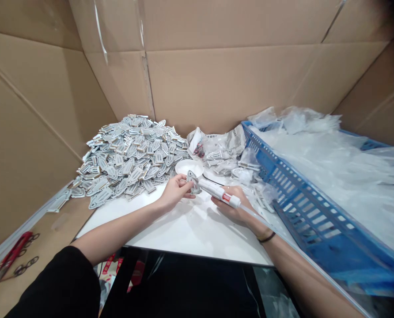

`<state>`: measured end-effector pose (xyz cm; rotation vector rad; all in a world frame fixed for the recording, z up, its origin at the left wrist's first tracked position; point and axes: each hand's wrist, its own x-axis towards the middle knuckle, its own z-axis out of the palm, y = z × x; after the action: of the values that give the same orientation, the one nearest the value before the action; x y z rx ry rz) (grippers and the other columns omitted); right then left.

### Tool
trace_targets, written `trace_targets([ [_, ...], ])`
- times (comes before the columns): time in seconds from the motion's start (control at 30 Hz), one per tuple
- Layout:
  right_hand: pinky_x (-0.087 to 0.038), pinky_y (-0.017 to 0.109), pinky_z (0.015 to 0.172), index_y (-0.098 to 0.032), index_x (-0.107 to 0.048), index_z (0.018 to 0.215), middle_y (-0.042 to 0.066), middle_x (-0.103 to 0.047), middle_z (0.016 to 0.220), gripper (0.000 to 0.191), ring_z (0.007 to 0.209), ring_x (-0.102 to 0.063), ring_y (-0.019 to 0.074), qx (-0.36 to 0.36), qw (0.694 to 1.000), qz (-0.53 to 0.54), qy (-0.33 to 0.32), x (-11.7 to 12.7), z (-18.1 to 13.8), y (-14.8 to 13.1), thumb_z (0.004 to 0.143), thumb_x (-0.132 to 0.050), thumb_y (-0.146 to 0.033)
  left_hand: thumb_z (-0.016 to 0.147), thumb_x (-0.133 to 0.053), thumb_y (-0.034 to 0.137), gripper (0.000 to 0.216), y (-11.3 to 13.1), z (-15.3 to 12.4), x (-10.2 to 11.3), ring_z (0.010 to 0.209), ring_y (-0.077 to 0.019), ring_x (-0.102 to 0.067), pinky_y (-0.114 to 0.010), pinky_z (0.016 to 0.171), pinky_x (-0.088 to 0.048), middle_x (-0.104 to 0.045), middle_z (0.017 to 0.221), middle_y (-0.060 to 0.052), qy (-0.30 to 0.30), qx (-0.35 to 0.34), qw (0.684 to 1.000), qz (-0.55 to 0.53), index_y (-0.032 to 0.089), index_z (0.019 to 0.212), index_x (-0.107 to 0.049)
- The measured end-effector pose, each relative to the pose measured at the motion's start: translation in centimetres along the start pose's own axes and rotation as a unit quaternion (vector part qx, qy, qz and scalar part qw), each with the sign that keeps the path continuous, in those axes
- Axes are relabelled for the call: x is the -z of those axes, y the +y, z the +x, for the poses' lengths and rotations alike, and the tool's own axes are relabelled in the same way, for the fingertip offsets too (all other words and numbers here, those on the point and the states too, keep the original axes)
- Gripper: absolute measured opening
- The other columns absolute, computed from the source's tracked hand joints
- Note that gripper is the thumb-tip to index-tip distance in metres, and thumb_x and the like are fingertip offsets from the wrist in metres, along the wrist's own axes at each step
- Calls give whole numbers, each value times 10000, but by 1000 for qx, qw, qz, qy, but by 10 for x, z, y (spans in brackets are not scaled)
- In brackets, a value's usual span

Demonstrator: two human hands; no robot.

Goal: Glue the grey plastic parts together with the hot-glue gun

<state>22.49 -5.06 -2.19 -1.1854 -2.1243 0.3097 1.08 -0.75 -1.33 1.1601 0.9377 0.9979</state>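
Piece [196, 187] pinched in my left hand [176, 191], tool [213, 189] gripped in my right hand [236, 206], seems unfinished; pile [132, 157] left of dish [187, 166], unclear.

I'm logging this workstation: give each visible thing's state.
Left hand, pinching a grey piece.
Right hand, closed around a white tool.
White tool, tilted, tip toward the piece.
Clear tube, trailing from the tool's rear.
Grey parts, heaped loosely.
White dish, partly hidden.
Blue basket, filled with plastic bags.
Red tool, open or shut unclear.
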Motion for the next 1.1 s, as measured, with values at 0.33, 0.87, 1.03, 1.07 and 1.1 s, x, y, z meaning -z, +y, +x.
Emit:
trace_targets([
  [0.33, -294, 299, 521, -221, -400, 567, -5, -491, 544, 338, 482, -423, 124, -9, 1000, 11, -10, 2, 0, -3, 869, -524, -307, 741, -766, 284, 316, 2, -3, -1, 633, -184, -689, -293, 577, -582, -696, 682, -54, -4, -6, 1000, 14, 138, 830, -501],
  [0.87, -268, 293, 501, -218, -366, 568, -26, -431, 515, 366, 458, -369, 105, -19, 1000, 9, -2, 3, -2, -5, 879, -523, -329, 755, -750, 298, 316, 2, -2, 0, 664, -192, -706, -276, 580, -584, -697, 692, -54, -15, 0, 1000, 9, 143, 857, -495],
  [1.03, -272, 288, 496, -219, -339, 558, -28, -413, 511, 404, 472, -357, 108, -51, 998, 27, 30, 3, -3, -3, 870, -555, -355, 785, -708, 285, 265, 1, -1, 2, 650, -174, -701, -252, 586, -574, -692, 700, -56, -21, 9, 1000, 9, 139, 895, -516],
  [1.07, -270, 287, 493, -219, -334, 550, -30, -406, 504, 415, 468, -354, 106, -57, 997, 31, 33, 3, -3, -2, 865, -562, -362, 784, -704, 288, 263, 1, 0, 2, 660, -181, -705, -252, 586, -572, -694, 711, -62, -26, 9, 1000, 8, 138, 905, -524],
  [1.1, -269, 285, 490, -218, -331, 544, -33, -399, 497, 422, 462, -351, 104, -59, 997, 35, 32, 3, -3, -1, 860, -568, -366, 783, -700, 288, 261, 1, 0, 3, 671, -190, -709, -253, 585, -570, -697, 727, -68, -33, 8, 999, 6, 138, 917, -533],
])
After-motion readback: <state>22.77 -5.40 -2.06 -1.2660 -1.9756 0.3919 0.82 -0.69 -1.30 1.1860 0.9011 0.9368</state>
